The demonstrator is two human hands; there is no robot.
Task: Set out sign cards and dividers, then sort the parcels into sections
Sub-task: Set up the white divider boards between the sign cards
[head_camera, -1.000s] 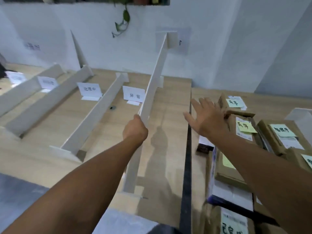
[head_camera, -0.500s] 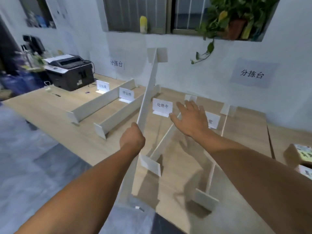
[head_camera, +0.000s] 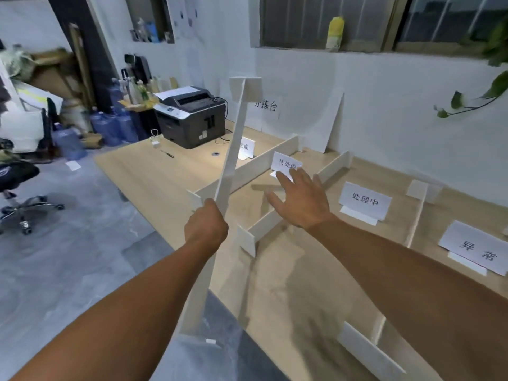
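Change: the person has turned further left along the counter (head_camera: 154, 171). The right hand (head_camera: 299, 200), half a second ago in front of the 处理中 card (head_camera: 364, 201), now sits in front of the 待处理 card (head_camera: 286, 163).
Left arm: stretched forward, bare, wrist straight.
Left hand (head_camera: 206, 226): fist closed round the lower half of the held divider (head_camera: 232, 152).
Held divider: a long white strip, off the counter and tilted. Its far end is raised toward the wall beside the printer (head_camera: 192, 119); its near end drops past the counter's front edge.
Right arm: reaching forward from the right.
Right hand: palm down, fingers straight and spread, holding nothing, above the counter.
Counter: standing dividers (head_camera: 261, 163) form lanes, each with a sign card; the 异常 card (head_camera: 478, 250) is on the right.
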